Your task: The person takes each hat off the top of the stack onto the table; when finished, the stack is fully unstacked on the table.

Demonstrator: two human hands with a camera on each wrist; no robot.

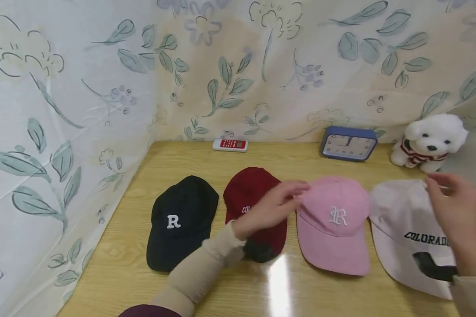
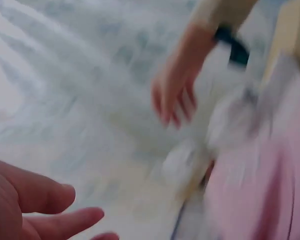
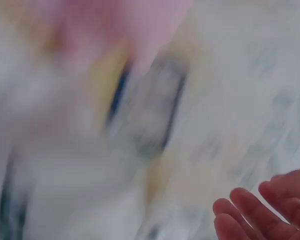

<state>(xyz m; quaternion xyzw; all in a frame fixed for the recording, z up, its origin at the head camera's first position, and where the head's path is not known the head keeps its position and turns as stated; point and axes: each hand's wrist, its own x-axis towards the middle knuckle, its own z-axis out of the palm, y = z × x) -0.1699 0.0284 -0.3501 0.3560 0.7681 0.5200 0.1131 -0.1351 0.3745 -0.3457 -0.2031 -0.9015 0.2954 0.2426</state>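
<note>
Four caps lie in a row on the wooden table. My left hand (image 1: 273, 203) reaches across the dark red cap (image 1: 247, 182), its fingertips at the left edge of the pink cap (image 1: 333, 237) with the R emblem. Its spread fingers hold nothing in the left wrist view. Over the right side of the white COLORADO cap (image 1: 400, 204) is my right hand (image 1: 458, 213), blurred. Its loosely bent fingers (image 3: 255, 215) are free of anything in the right wrist view. Farthest left sits the black cap (image 1: 188, 198) with a white R, visor forward.
Behind the caps stand a blue clock (image 1: 349, 144) and a white plush dog (image 1: 432, 141) in a striped scarf. A red and white remote-like device (image 1: 230, 145) lies at the table's back edge. Flowered cloth (image 1: 238, 66) hangs behind and at the left.
</note>
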